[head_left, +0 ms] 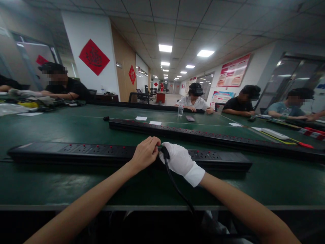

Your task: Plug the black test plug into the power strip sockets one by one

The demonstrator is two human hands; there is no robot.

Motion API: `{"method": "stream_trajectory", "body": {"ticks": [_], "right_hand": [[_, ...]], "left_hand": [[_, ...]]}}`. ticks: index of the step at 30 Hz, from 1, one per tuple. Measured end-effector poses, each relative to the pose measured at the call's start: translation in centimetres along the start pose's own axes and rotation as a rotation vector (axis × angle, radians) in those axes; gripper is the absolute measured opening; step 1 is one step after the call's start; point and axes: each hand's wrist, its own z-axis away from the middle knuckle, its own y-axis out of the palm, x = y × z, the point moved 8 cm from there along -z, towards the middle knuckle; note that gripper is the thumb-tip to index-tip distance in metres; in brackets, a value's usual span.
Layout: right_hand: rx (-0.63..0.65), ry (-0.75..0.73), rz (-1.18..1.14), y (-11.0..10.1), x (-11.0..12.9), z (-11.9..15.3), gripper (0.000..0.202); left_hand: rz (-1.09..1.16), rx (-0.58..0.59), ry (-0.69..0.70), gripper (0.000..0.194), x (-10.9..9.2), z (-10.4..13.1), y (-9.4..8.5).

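Observation:
My right hand [179, 160], in a white dotted glove, is closed around a black power plug [165, 152] above the middle of the near power strip. From the plug a black cable [174, 183] hangs down over the table's front edge. My bare left hand [145, 151] is beside it, its fingers curled in a pinch close to the plug's front; what they hold, if anything, is too small to tell. Under both hands lies a long black power strip [50, 151] with several sockets and red buttons, its middle part hidden by the hands.
A second long black power strip [203, 136] lies behind, running off to the right. Further back are white paper slips [155, 123], a water bottle [180, 109] and a white bar [274, 133] on the green table [76, 189]. Several people sit around the far side.

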Motion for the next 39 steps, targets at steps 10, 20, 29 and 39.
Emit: {"method": "stream_trajectory", "body": {"ticks": [10,20,29,39], "right_hand": [[0.005,-0.005,-0.006,0.07,-0.04,-0.01,0.029],[-0.011,0.0,-0.002,0.23,-0.08,0.06,0.031],[-0.003,0.007,-0.01,0.24,-0.14,0.04,0.031],[-0.011,0.0,-0.002,0.26,-0.19,0.05,0.031]], "left_hand": [[0.02,-0.037,0.004,0.018,0.03,0.09,-0.28],[0.021,-0.1,0.002,0.018,0.13,0.12,-0.58],[0.027,-0.097,-0.004,0.019,0.24,0.15,-0.56],[0.001,-0.108,-0.008,0.019,0.21,0.09,-0.62]]}}
